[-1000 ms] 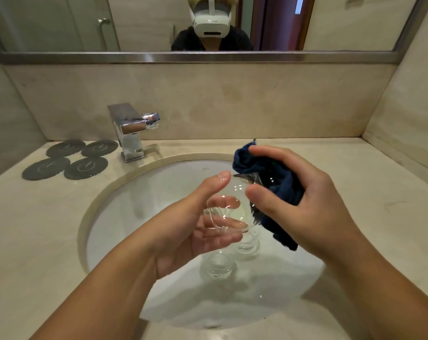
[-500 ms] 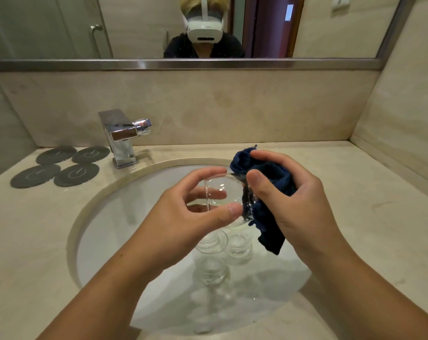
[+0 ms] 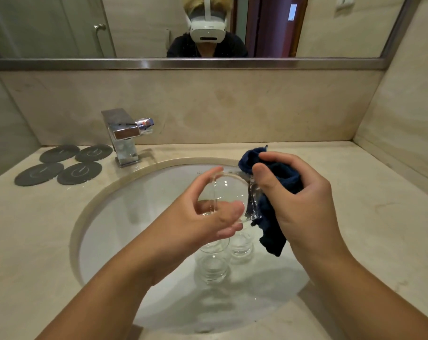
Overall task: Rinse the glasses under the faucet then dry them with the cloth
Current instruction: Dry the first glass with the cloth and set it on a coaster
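Since the earlier frame both hands have lifted slightly toward the centre of the frame, and the clear drinking glass (image 3: 229,192) has turned so its round mouth faces the camera more squarely. The left hand (image 3: 203,217) holds that glass tilted on its side, thumb on the near rim and fingers curled over the far side. The right hand (image 3: 303,200) is closed on a dark blue terry cloth (image 3: 274,217), pressing it against the glass's right end; a fold of cloth hangs below the hand. Both are above the white oval sink basin (image 3: 124,217), at centre frame. Two more clear glasses (image 3: 213,266) stand in the basin beneath the hands. At upper left, a square chrome faucet (image 3: 124,136) stands on the beige stone worktop (image 3: 355,217), with four round grey coasters (image 3: 68,165) left of it.
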